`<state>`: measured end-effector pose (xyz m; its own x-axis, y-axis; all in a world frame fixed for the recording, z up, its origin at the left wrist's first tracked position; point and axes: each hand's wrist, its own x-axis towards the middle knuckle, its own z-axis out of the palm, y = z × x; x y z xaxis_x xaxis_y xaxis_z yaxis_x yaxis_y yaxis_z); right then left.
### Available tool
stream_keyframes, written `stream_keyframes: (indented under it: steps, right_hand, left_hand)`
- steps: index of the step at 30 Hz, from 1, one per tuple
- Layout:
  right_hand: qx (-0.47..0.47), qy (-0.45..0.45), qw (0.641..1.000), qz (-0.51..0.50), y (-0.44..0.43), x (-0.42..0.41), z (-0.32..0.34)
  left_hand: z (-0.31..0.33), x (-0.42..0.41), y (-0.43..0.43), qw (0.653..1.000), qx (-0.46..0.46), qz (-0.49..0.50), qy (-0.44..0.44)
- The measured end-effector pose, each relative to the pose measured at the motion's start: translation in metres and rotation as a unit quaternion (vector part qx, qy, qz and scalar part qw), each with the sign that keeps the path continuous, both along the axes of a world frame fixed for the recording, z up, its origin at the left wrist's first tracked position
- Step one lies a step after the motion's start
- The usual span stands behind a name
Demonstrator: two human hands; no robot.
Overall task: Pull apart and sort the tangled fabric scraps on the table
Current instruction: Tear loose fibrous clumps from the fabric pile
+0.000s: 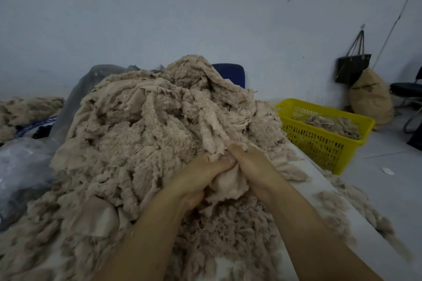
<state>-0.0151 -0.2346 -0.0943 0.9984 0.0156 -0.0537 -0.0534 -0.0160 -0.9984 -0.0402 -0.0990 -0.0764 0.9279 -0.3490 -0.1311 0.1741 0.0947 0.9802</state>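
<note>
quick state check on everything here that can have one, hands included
left hand: grips the scrap
right hand: grips the same scrap
scrap: bunched between both hands, upper end in the pile
pile: heaped and tangled
yellow basket: partly filled with scraps
black bag: hanging on wall
sack: stuffed full

Both bare forearms are stretched forward from the lower edge of the view and angled inward, so that the hands meet near the middle. The left hand [201,177] is curled, with its thumb laid across the top and its fingers tucked beneath. The right hand [253,166] is shown back upward, its fingers bent down and partly hidden. One fabric scrap [228,183] is gripped between both hands, whose tips are almost touching.
</note>
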Motion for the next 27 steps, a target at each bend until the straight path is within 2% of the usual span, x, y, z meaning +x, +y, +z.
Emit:
stream_keyframes:
  steps: [4,10,12,16,19,20,22,25,27]
  right_hand:
    - [0.098,0.012,0.991,-0.089,-0.008,0.004,0.008]
    - [0.153,-0.008,0.975,-0.161,-0.014,0.01,0.011]
    - [0.159,-0.004,0.977,-0.139,-0.018,0.009,0.011]
    - [0.119,0.004,0.983,-0.143,-0.015,0.005,0.007]
    - [0.135,0.03,0.975,-0.174,-0.019,0.005,0.01]
    - [0.138,0.033,0.973,-0.18,-0.023,0.005,0.01]
    - [0.119,0.02,0.981,-0.154,-0.023,0.0,0.009]
    - [0.088,-0.032,0.994,-0.053,-0.007,-0.012,0.008]
    - [0.04,-0.058,0.997,0.03,0.001,-0.022,0.008]
  left_hand:
    - [-0.013,-0.005,0.004,0.994,0.092,-0.058,0.02]
    - [-0.018,-0.009,0.02,0.99,0.056,-0.132,0.0]
    - [-0.02,-0.006,0.023,0.995,0.03,-0.098,-0.001]
    - [-0.02,0.003,0.022,0.999,-0.02,0.03,-0.01]
    - [-0.019,0.013,0.037,0.974,-0.145,0.171,-0.035]
    - [-0.017,0.017,0.043,0.964,-0.159,0.21,-0.031]
    - [-0.012,0.023,0.046,0.971,-0.077,0.227,-0.024]
    - [-0.002,0.021,0.031,0.989,0.091,0.115,-0.009]
    - [0.007,0.021,0.019,0.993,0.1,0.068,-0.016]
